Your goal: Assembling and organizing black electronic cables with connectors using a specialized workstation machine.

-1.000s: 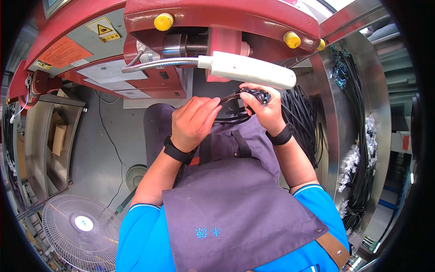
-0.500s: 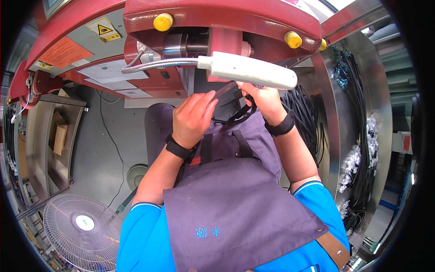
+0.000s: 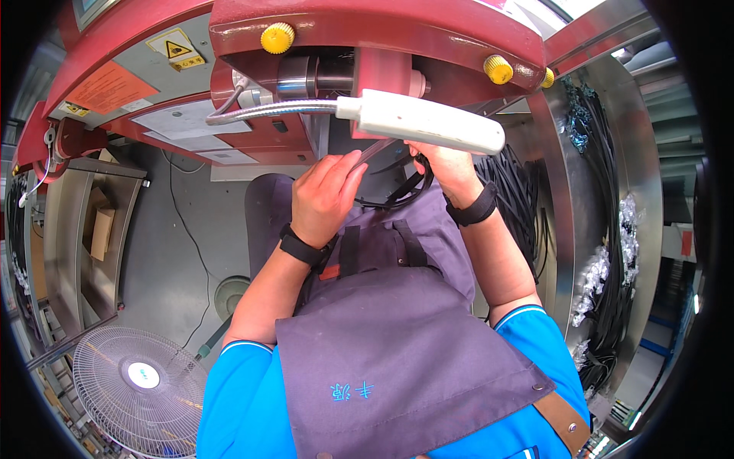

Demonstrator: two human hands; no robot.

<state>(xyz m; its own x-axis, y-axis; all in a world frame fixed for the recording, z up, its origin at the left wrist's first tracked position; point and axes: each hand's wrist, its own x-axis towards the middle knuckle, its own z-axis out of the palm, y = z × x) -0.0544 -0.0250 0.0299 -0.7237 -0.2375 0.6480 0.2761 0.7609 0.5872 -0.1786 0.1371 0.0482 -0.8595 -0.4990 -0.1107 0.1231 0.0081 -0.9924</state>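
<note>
A dark, flat strap [image 3: 375, 155] runs up from my left hand [image 3: 325, 197] toward the lower end of a pinkish-red roller or band [image 3: 381, 73] on the machine. My left fingers are pressed together on this strap. On the other side, my right hand [image 3: 449, 174] is closed on the strap too, its fingertips partly covered by a white lamp head [image 3: 428, 122]. A black length of strap [image 3: 401, 197] loops down between the hands, over my lap. Where the strap meets the roller is hidden behind the lamp.
The red machine housing [image 3: 382, 29] with yellow knobs [image 3: 498, 69] spans the top. Black straps [image 3: 514, 187] hang at the right, near a metal trough [image 3: 562, 229] holding more. A floor fan [image 3: 138, 382] stands lower left; a metal shelf unit [image 3: 115, 229] is farther left.
My right hand has shifted slightly, with its fingers a little lower behind the lamp. The black loop has moved slightly. My left hand stays nearly in place.
</note>
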